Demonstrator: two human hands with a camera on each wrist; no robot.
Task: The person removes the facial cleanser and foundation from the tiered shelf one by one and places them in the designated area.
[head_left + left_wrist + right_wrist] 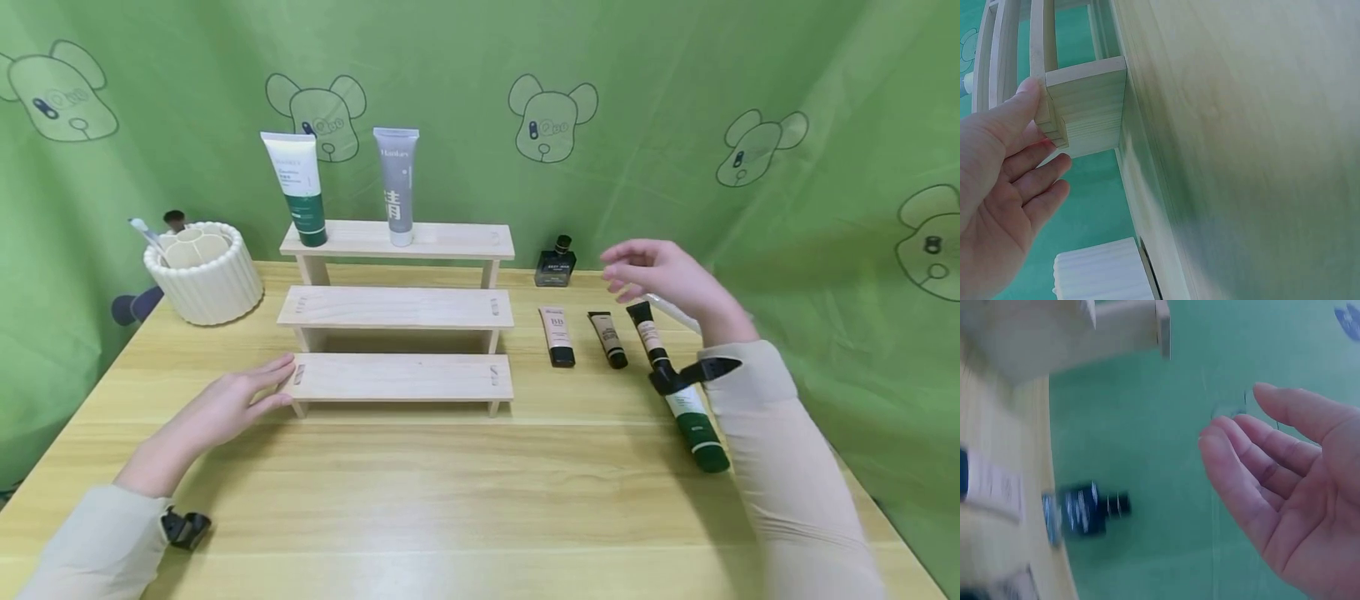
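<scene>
A three-tier wooden display stand (397, 379) stands on the table. My left hand (221, 406) holds the left end of its lowest tier, thumb at the front corner and index finger at the rear corner. On the top tier stand a white-and-green tube (294, 179) and a grey tube (397, 179), both on their caps. My right hand (667, 279) is in the air, fingers loosely bent and holding nothing. Near it is a dark perfume bottle (553, 268). Below lie a pink BB cream tube (556, 329), a small beige tube (607, 337) and a slim black-capped tube (648, 332).
A large white-and-green tube (699, 433) lies partly under my right forearm. At the back left stands a white ribbed brush holder (206, 283) with brushes in it. A whitish edge of something (678, 312) shows behind my right wrist. A green curtain (450, 75) hangs behind the table.
</scene>
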